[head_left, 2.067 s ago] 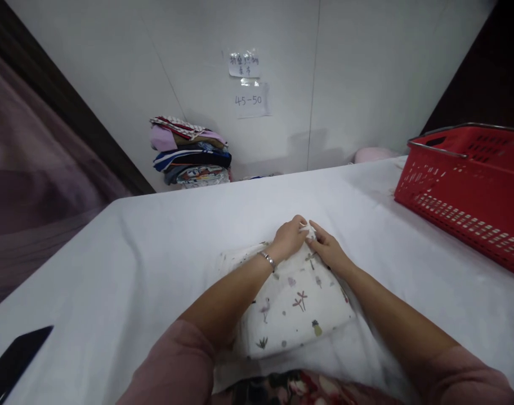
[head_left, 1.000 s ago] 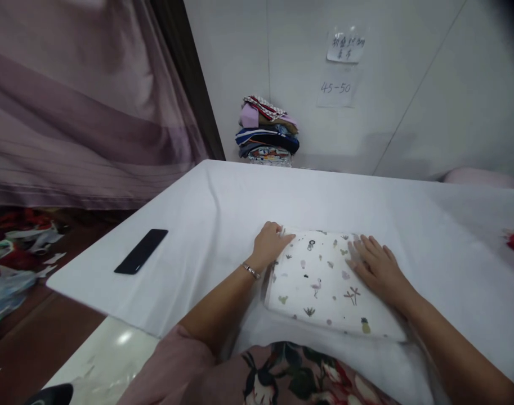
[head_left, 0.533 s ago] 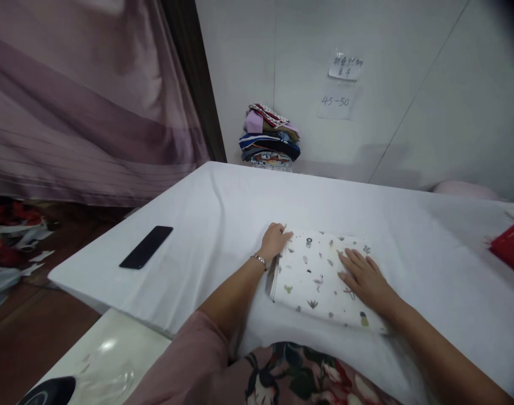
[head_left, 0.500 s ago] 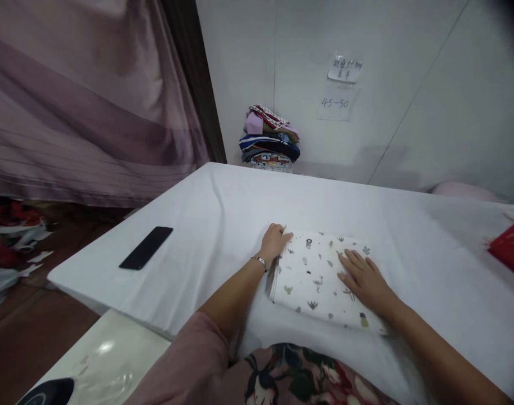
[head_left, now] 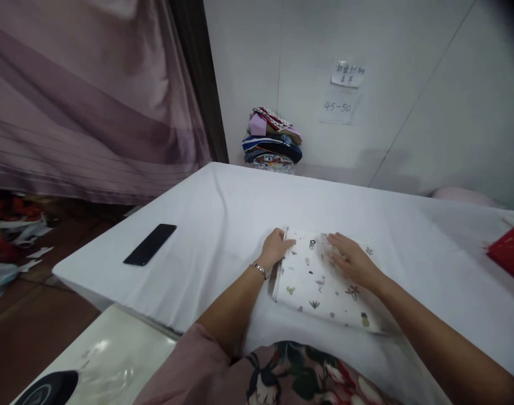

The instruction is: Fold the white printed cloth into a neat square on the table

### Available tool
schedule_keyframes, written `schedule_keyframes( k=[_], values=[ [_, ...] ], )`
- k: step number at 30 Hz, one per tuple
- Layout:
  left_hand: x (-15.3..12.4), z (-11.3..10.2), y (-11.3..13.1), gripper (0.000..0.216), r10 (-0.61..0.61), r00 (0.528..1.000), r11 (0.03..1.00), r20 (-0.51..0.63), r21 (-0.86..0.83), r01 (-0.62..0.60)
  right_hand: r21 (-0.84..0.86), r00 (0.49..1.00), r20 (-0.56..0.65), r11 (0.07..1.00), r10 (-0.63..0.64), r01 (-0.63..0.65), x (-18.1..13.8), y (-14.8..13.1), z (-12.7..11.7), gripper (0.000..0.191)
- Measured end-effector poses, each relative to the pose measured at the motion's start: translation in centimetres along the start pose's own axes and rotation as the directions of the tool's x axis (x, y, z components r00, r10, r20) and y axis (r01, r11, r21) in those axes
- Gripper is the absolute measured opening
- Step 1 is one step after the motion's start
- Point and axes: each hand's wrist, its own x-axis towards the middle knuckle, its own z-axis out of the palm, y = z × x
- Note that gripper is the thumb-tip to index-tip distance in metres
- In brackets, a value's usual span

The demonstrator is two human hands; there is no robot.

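A folded white cloth (head_left: 307,281) printed with small cacti, plants and a flamingo lies in front of me. My left hand (head_left: 277,246) grips its left edge near the far corner, the thumb on top and the other fingers mostly hidden. A metal bracelet circles that wrist. On the upper part of the cloth rests my right hand (head_left: 353,259), palm down with fingers stretched out; its fingertips are slightly blurred. The layered folds show along the cloth's left side.
White fabric covers the table (head_left: 248,197). A black phone (head_left: 150,244) lies to the left. Beyond the far edge stands a pile of folded fabrics (head_left: 273,140). Something red (head_left: 510,253) sits at the right edge. A pale surface (head_left: 117,349) adjoins the table at lower left.
My right hand has slid up and to the left across the cloth, toward my left hand. The left hand keeps its place on the edge. The view has shifted slightly.
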Motion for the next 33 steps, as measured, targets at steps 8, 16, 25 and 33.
schedule_keyframes(
  k=[8,16,25,33],
  values=[
    [-0.7,0.8,-0.1,0.028,0.189,0.972,0.981,-0.14,-0.021,-0.193,0.186,0.999,-0.048,0.983,-0.001,0.01,8.5,-3.2,4.5,0.033],
    [0.8,1.1,-0.9,0.023,0.202,0.963,0.95,-0.179,-0.204,-0.237,0.143,0.983,-0.175,0.987,-0.047,0.073,9.5,-4.0,6.6,0.012],
    [2.3,1.5,-1.5,0.021,0.16,0.972,0.964,-0.172,-0.186,-0.192,0.247,0.972,-0.175,0.949,-0.155,0.195,7.4,-3.7,5.8,0.007],
    [2.2,1.7,-1.8,0.021,0.167,0.966,0.937,-0.198,-0.274,-0.218,0.312,0.97,-0.234,0.94,-0.061,0.134,10.1,-3.2,6.9,0.007]
  ],
)
